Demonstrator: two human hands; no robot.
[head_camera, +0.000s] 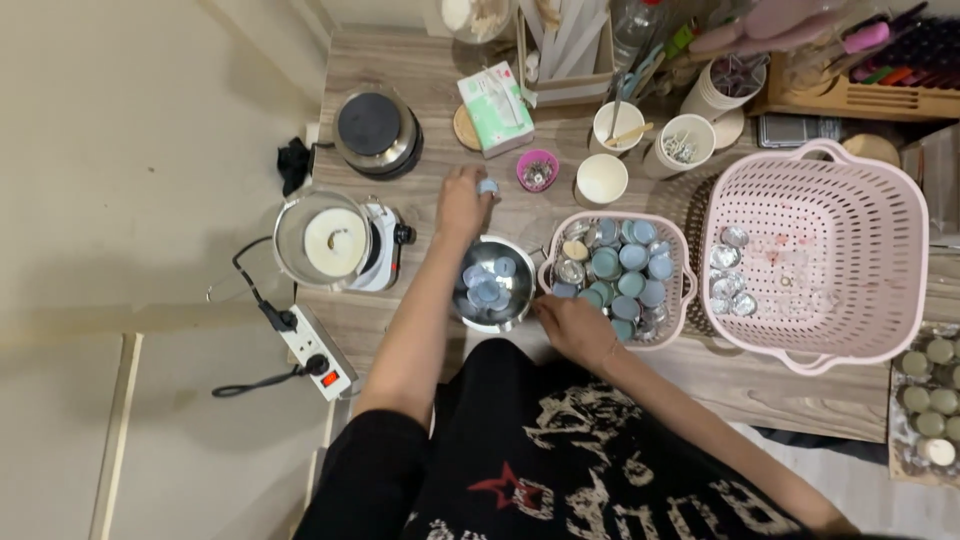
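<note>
My left hand (462, 203) reaches over the wooden table and pinches a small pale-blue tealight candle (487, 186) just beyond a steel bowl (520, 300). The bowl holds several blue wax discs (487, 285). My right hand (572, 325) rests at the near left corner of a small pink basket (684, 290), which is filled with blue and teal tealights in metal cups (620, 270). Its fingers touch the basket rim beside the bowl; whether they hold a candle is unclear.
A large pink basket (900, 300) with several foil cups stands at right. A pot of white wax (335, 240) sits on a small heater at left, a second hotplate (375, 130) behind it. Paper cups (601, 180), a small pink cup (537, 170), a box (495, 108), a power strip (315, 350).
</note>
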